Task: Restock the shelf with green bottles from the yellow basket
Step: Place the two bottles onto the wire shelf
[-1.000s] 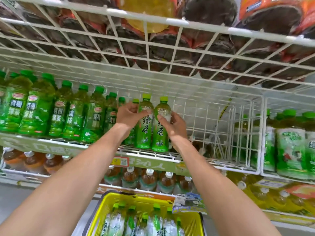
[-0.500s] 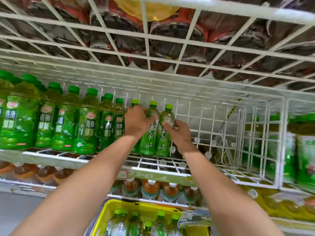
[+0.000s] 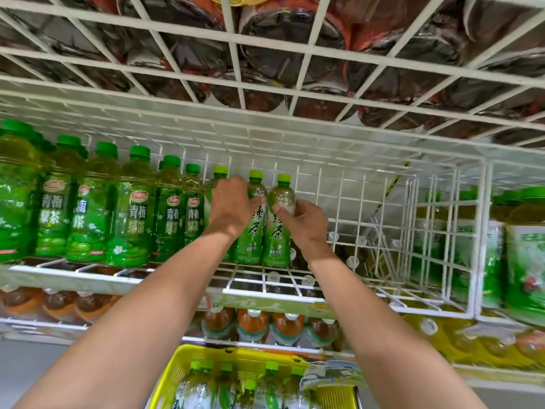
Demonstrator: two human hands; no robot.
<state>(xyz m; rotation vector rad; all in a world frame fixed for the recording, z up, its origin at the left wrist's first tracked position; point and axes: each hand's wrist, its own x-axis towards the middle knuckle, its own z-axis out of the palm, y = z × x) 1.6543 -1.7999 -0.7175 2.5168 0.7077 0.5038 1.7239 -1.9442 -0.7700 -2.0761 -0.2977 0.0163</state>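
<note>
- Left hand (image 3: 228, 209) wraps one green bottle (image 3: 250, 222); right hand (image 3: 306, 221) has its grip closed on the second bottle (image 3: 277, 225). Both stand upright on the wire shelf (image 3: 259, 292), right of the stocked row (image 3: 129, 208).
- Bottles: clear plastic, green labels, lime caps, pale tea.
- Progress, judged: partial. Shelf's right stretch is bare; yellow basket (image 3: 174, 376) below holds several more.

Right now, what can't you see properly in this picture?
- Head view: the third bottle, body hidden behind the left hand.
- Basket: cut off by the bottom edge; its bottle count is unclear.
- Top-shelf bottles: only the undersides show through the wire.
- Far-right bottles: blurred labels.
</note>
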